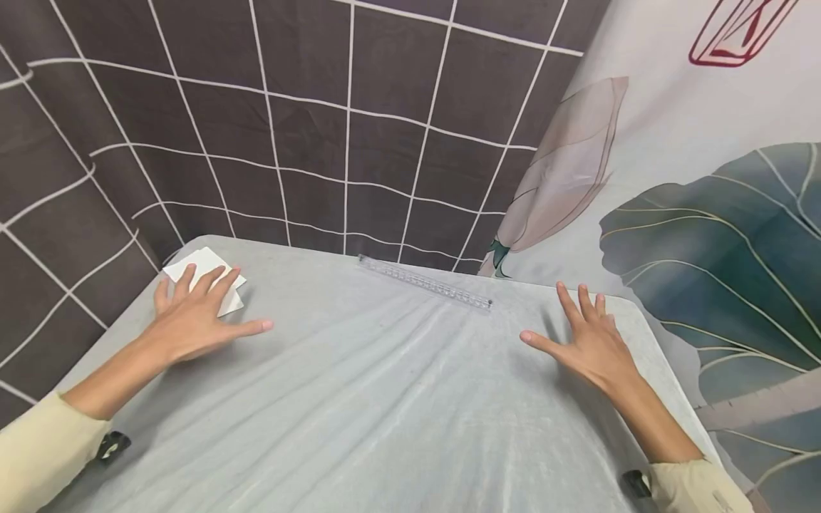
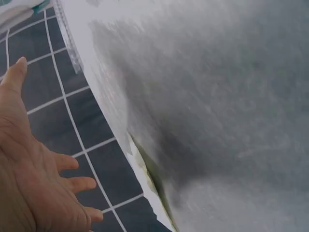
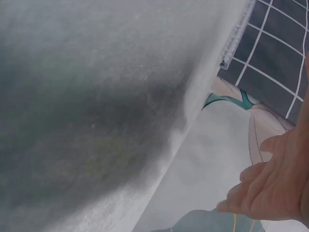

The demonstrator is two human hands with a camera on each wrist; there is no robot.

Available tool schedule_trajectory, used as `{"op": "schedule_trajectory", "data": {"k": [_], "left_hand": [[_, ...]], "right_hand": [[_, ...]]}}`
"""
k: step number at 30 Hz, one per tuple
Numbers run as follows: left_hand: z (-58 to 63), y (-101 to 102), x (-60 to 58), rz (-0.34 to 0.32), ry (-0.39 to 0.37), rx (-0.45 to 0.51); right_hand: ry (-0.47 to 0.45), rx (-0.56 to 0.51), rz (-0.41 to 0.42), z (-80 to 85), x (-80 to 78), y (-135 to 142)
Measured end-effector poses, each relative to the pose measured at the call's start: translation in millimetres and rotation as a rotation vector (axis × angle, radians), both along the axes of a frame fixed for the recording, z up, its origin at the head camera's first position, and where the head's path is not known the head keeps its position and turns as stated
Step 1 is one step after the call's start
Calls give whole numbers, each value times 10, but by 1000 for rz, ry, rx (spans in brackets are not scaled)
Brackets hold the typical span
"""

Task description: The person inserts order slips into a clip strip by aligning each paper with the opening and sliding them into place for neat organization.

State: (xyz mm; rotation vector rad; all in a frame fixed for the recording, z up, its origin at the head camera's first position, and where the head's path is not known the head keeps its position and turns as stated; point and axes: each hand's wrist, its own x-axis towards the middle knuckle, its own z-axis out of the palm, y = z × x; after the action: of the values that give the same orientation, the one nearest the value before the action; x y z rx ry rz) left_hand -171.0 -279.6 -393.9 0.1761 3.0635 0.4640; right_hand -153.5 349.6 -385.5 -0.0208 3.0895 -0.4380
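Note:
My left hand (image 1: 192, 320) is held over the left side of the table with its fingers spread. White paper sheets (image 1: 208, 265), overlapping at angles, lie beyond its fingers and are partly hidden by them. On the right, my right hand (image 1: 593, 345) hovers with thumb and fingers apart, holding nothing. A clear, ruler-like plastic strip (image 1: 426, 283) with small dark ends lies along the table's far edge between the hands. In the left wrist view the left palm (image 2: 34, 179) shows with straight fingers. The right wrist view catches part of the right hand (image 3: 275, 183).
A pale grey cloth with creases covers the table (image 1: 385, 399). Behind it hangs a dark curtain (image 1: 308, 135) with a white grid. To the right is a white curtain (image 1: 667, 121) printed with large leaves. Small black devices sit at both sleeve cuffs.

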Motion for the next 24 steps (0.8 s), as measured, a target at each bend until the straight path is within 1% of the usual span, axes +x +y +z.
{"op": "schedule_trajectory", "data": {"k": [3,7,14,19,24], "left_hand": [[-23,-51,-26,15,3,7],[-57,-111,-60,43,-4,17],[-79,-231,-64,115,-37,18],[-89,-298,-70,136,-43,12],[-79,-345,-124,151,-59,0]], "right_hand": [[-38,-3,-15,3,-34,-31],[-56,-8,-8,0,-72,-65],[-86,-21,3,-21,-153,-169],[-76,-22,17,-51,-193,-256],[-66,-17,35,-74,-230,-294]]}}
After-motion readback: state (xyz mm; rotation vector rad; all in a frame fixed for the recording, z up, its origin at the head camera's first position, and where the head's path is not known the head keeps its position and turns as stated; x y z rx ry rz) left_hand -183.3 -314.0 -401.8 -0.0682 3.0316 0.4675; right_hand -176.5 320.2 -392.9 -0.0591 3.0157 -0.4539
